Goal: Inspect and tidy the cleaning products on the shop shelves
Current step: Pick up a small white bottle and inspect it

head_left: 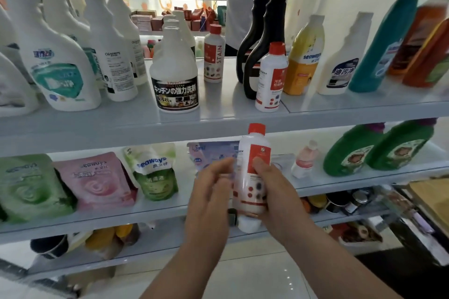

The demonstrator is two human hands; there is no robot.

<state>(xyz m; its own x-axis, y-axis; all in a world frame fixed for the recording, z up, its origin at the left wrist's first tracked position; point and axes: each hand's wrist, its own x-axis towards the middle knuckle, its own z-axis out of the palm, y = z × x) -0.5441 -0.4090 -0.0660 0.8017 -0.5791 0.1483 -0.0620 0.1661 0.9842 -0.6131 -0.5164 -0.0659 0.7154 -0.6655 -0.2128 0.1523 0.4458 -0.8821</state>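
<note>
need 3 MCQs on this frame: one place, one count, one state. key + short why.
1. Where is the held bottle?
A. In a trolley
B. In the right hand, in front of the shelves
C. In a basket

2. How many red-capped bottles stand on the upper shelf?
A. One
B. Two
C. Four

3. How is the held bottle?
A. Upright, cap on
B. Upside down
C. Cap off

Key:
1 B: the right hand's thumb and fingers wrap round it, off any shelf.
2 B: one stands at the front by the black bottles, and one marked STAIN stands further back.
3 A: the red cap sits on top, pointing up.
</note>
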